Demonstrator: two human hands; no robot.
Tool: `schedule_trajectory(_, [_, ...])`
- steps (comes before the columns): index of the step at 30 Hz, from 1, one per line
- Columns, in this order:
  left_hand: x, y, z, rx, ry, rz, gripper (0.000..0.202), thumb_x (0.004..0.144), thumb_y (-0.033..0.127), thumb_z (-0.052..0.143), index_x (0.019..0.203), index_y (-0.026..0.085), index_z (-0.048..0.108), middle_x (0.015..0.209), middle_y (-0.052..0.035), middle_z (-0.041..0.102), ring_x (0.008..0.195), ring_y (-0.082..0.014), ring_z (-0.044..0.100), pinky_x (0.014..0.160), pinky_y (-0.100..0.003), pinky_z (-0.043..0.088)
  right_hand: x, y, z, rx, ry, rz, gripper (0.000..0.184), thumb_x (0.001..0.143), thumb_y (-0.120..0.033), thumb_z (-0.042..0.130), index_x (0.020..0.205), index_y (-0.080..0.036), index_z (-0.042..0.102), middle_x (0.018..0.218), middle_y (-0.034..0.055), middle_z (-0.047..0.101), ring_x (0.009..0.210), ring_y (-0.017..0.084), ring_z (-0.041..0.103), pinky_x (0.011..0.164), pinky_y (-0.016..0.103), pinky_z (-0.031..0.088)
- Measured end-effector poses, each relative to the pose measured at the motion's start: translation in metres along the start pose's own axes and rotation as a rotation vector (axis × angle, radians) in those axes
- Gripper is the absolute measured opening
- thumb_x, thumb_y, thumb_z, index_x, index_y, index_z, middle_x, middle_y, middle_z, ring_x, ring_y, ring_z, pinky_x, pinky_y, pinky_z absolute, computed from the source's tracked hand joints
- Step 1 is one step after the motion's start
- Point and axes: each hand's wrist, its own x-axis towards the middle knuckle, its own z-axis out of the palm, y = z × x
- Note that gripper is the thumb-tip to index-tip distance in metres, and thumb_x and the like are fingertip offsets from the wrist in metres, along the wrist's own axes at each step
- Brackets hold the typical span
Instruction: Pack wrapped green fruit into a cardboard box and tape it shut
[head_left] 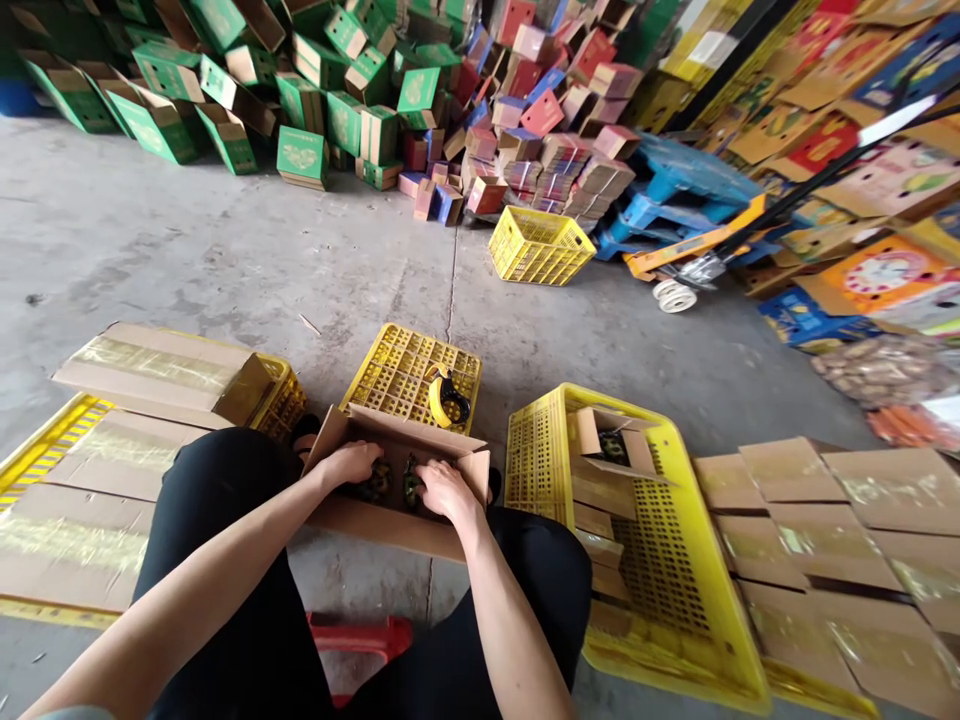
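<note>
An open brown cardboard box (379,520) rests between my knees, its flaps up. Dark round items (411,478) lie inside it. My left hand (352,462) reaches into the box's left side, fingers curled down over a dark item. My right hand (444,490) is inside the right side, fingers bent around another dark item. Just beyond the box lies an upturned yellow crate (397,368) with a yellow tape dispenser (445,398) on top.
A yellow crate (675,560) at my right holds small open cartons. Taped brown boxes (847,540) lie further right and on my left (82,500). A red stool (360,636) is beneath me. Piles of green and red cartons, a pallet jack (697,260) and another yellow crate (540,246) stand farther off.
</note>
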Motion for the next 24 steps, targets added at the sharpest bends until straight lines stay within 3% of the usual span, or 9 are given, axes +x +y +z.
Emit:
schedule_trajectory(5, [0.003,0.010,-0.012,-0.050,-0.129,0.035,0.054,0.076,0.000,0.052,0.113,0.024,0.082,0.117,-0.0039,0.083,0.115,-0.0235,0.076,0.100,-0.028,0.055,-0.001,-0.004,0.002,0.032,-0.041,-0.042,0.063,0.101,-0.021,0.060,0.162,-0.030,0.048,0.152,0.0155,0.064,0.143,0.034,0.057,0.124,0.059,0.034])
schedule_trajectory(8, [0.004,0.018,-0.018,-0.085,-0.160,0.077,0.056,0.074,-0.001,0.050,0.112,0.024,0.082,0.115,-0.0009,0.084,0.113,-0.0198,0.076,0.098,-0.024,0.055,0.000,-0.005,0.002,0.079,-0.019,-0.089,0.081,0.095,-0.024,0.072,0.168,-0.030,0.038,0.164,0.0157,0.052,0.150,0.033,0.050,0.124,0.053,0.036])
schedule_trajectory(10, [0.004,0.022,-0.019,-0.091,-0.170,0.086,0.055,0.073,-0.002,0.049,0.110,0.023,0.083,0.112,-0.0003,0.084,0.109,-0.0188,0.076,0.096,-0.022,0.055,0.001,-0.007,0.001,0.096,-0.011,-0.128,0.078,0.093,-0.029,0.077,0.164,-0.028,0.044,0.166,0.0137,0.050,0.150,0.029,0.050,0.122,0.041,0.041])
schedule_trajectory(12, [0.004,0.024,-0.018,-0.077,-0.176,0.075,0.053,0.073,-0.001,0.050,0.107,0.023,0.083,0.108,-0.0001,0.084,0.104,-0.0186,0.077,0.092,-0.022,0.056,0.002,-0.009,0.001,0.081,-0.019,-0.127,0.059,0.097,-0.032,0.073,0.154,-0.022,0.059,0.156,0.0138,0.061,0.143,0.026,0.058,0.117,0.033,0.045])
schedule_trajectory(16, [-0.002,0.020,-0.012,0.014,-0.136,-0.013,0.041,0.078,0.001,0.055,0.100,0.022,0.082,0.098,-0.0055,0.082,0.096,-0.0242,0.077,0.089,-0.029,0.058,0.003,-0.010,0.001,0.031,-0.032,-0.055,0.031,0.102,-0.024,0.063,0.127,-0.015,0.077,0.135,0.0177,0.074,0.128,0.029,0.069,0.109,0.034,0.051])
schedule_trajectory(18, [-0.006,0.019,-0.011,0.077,-0.075,-0.053,0.036,0.081,0.002,0.058,0.103,0.018,0.081,0.102,-0.0126,0.080,0.104,-0.0303,0.075,0.097,-0.038,0.056,0.003,-0.009,0.001,0.013,-0.025,-0.029,0.029,0.102,-0.019,0.060,0.123,-0.013,0.079,0.134,0.0189,0.074,0.128,0.029,0.070,0.108,0.033,0.052])
schedule_trajectory(21, [-0.009,0.022,-0.014,0.142,0.007,-0.053,0.041,0.082,0.000,0.058,0.113,0.016,0.080,0.124,-0.0201,0.074,0.126,-0.0384,0.064,0.109,-0.048,0.049,0.003,-0.006,-0.001,-0.009,-0.009,0.006,0.031,0.101,-0.012,0.056,0.123,-0.010,0.078,0.136,0.0206,0.073,0.129,0.028,0.069,0.108,0.032,0.051])
schedule_trajectory(24, [-0.008,0.031,-0.015,0.154,0.026,0.015,0.049,0.083,0.000,0.057,0.119,0.023,0.080,0.139,-0.0142,0.069,0.138,-0.0383,0.053,0.112,-0.049,0.046,0.002,-0.001,-0.003,-0.024,0.009,0.045,0.036,0.100,-0.007,0.051,0.126,-0.010,0.076,0.133,0.0210,0.073,0.126,0.028,0.070,0.106,0.033,0.052])
